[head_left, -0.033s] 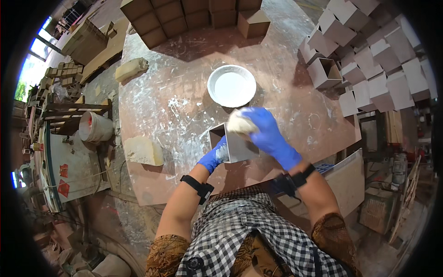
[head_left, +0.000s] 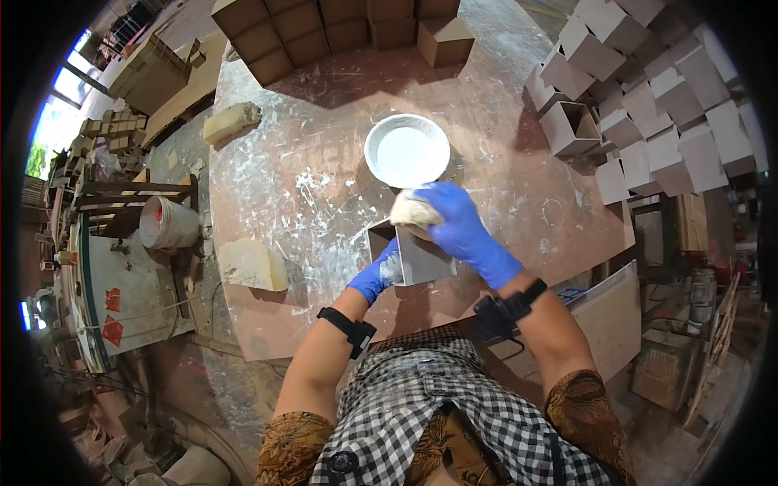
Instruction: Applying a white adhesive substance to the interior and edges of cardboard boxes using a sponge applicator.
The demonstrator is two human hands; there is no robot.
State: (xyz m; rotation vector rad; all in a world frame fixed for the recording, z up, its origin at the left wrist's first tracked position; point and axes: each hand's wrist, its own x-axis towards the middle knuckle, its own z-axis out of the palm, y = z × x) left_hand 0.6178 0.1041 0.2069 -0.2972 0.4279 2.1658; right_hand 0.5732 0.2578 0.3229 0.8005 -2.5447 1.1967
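Observation:
A small open-ended box (head_left: 423, 263) with a pale grey coat on its outside sits near the front middle of the work table. My left hand (head_left: 381, 274), in a blue glove smeared with white, grips the box at its open left end, its fingertips partly hidden inside. In my right hand (head_left: 458, 227), also blue-gloved, is a cream sponge (head_left: 415, 211), closed in my fingers at the box's far upper edge. Just beyond the sponge stands a round white bowl (head_left: 407, 151) of white liquid, its rim crusted.
Two yellowish foam blocks lie on the table's left side, one near (head_left: 254, 265) and one farther off (head_left: 232, 122). Bare brown boxes (head_left: 324, 32) are stacked at the back. Grey-coated boxes (head_left: 673, 113) pile up at the right. A white bucket (head_left: 168, 223) stands beyond the left edge.
My right hand has shifted slightly left with the sponge, which comes lower toward the box's far edge. My left hand and the box stay in place.

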